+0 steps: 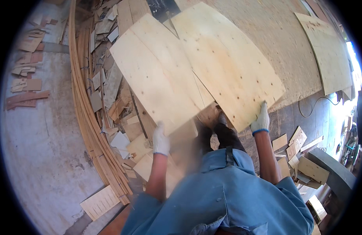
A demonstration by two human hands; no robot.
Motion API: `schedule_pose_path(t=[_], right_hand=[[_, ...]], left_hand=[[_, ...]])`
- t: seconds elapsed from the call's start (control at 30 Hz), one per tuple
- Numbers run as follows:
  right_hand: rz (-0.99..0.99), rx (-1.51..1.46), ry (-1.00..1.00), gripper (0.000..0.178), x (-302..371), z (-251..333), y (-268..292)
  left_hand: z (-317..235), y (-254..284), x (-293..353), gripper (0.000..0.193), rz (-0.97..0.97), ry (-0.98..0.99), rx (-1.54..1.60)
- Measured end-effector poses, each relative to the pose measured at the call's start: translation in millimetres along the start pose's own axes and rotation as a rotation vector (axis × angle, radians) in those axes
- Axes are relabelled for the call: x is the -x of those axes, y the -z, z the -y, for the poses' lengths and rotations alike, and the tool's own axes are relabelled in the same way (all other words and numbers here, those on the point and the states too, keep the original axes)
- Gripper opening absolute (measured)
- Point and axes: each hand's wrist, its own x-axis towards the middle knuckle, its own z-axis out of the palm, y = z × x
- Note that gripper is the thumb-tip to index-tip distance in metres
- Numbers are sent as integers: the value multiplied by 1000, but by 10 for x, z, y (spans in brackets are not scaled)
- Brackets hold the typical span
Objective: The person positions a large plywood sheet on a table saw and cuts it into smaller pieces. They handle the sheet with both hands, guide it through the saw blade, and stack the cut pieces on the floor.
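Observation:
Two pale plywood panels (157,74) lie side by side ahead of me, with a narrow slit between them. My left hand (161,141), in a white glove, grips the near edge of the left panel, thumb on top and fingers hidden beneath. The near right corner of the right plywood panel (228,58) is in my right hand (260,120), gloved with a blue cuff, its thumb on the upper face. At the far end of the slit stands a thin upright piece (171,24), beside a dark plate (162,8).
A broad wooden worktop (282,43) extends right, bearing another plywood sheet (325,51). Long wooden strips (81,90) run along my left beside heaped offcuts (110,78). More scraps (298,141) and a grey curved part (331,170) lie at right. A cable (306,111) hangs nearby.

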Motion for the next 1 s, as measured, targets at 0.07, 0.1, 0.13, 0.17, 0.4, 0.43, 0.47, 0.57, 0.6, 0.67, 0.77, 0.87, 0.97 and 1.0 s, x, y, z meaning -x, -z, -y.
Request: schedule_pose_path(t=[0.07, 0.1, 0.13, 0.17, 0.4, 0.43, 0.47, 0.57, 0.6, 0.67, 0.77, 0.87, 0.97, 1.0], right_hand=[[5, -39, -44, 59, 183, -38, 228], [-2, -68, -65, 59, 264, -66, 328], [-11, -98, -87, 59, 341, -81, 431], [-8, -89, -87, 59, 412, -81, 541], [-24, -131, -155, 55, 816, 4, 689], [-48, -149, -161, 55, 845, -15, 662], [-69, -167, -170, 55, 860, -21, 660], [-59, -69, -163, 53, 829, -181, 864], [-46, 28, -116, 52, 817, -346, 1008], [-51, 157, -49, 51, 776, -579, 1190], [-182, 93, -91, 52, 987, -388, 665], [-144, 185, -93, 50, 968, -302, 688], [-107, 158, -92, 50, 936, -225, 800], [-106, 128, -92, 50, 932, -190, 805]], left_hand=[[139, 123, 243, 41, -28, -47, -93], [370, 343, 259, 41, -34, -144, -241], [473, 459, 328, 41, -29, -128, -299], [571, 570, 394, 41, -21, -114, -358], [844, 932, 731, 45, 183, 65, -387], [851, 924, 739, 45, 170, 72, -357], [851, 922, 765, 45, 153, 78, -327], [888, 1215, 740, 45, 194, -70, -508], [819, 1295, 744, 45, 197, -77, -567], [728, 1178, 818, 46, 160, -6, -467], [452, 811, 1160, 47, 56, 155, -130], [497, 758, 1330, 41, 11, 169, -41], [557, 793, 1393, 33, 19, 142, -101], [667, 902, 1382, 39, 59, 113, -207]])
